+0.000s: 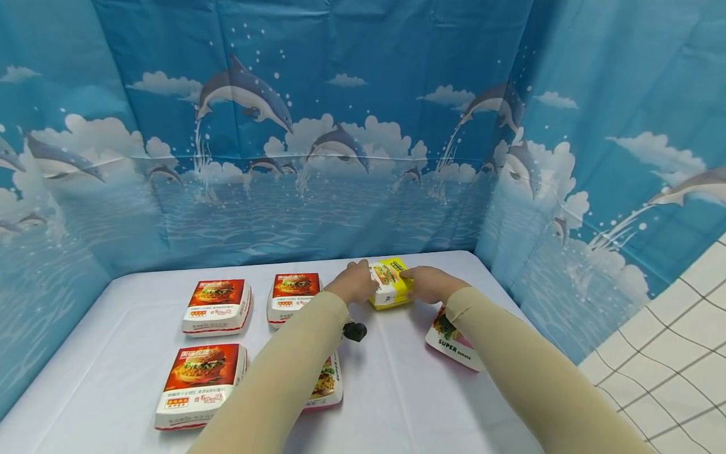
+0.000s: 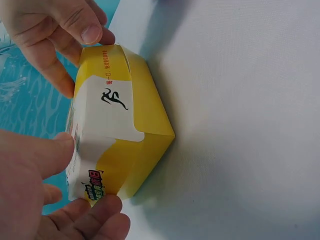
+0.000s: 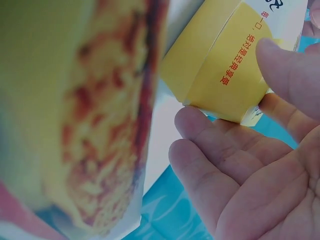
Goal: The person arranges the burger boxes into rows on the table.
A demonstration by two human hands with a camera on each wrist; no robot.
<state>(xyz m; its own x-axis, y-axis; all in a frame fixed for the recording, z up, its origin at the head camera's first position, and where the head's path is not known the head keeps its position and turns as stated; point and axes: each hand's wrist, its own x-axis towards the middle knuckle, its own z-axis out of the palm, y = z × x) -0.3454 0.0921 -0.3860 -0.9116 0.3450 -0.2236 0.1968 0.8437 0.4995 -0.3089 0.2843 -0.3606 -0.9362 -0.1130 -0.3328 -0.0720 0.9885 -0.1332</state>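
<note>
A yellow-and-white burger box [image 1: 391, 287] stands near the back edge of the table, between my two hands. My left hand [image 1: 354, 282] grips its left side; in the left wrist view the thumb lies on the printed top and the fingers [image 2: 107, 212] curl at the side. From the right, my right hand [image 1: 431, 282] holds the box with its thumb [image 3: 280, 65] on one face and fingers against another. The box looks closed. Close to the right wrist camera, a blurred box [image 3: 107, 125] with a food picture fills the left part.
Red-and-white burger boxes [image 1: 217, 306] stand at the left, one [image 1: 292, 290] beside my left forearm. A Super Burger box [image 1: 454, 343] lies partly under my right forearm, a similar box [image 1: 328, 384] behind my left. A dark heart-shaped piece [image 1: 355, 331] hangs by my left wrist. Dolphin curtains [image 1: 340, 208] border the table.
</note>
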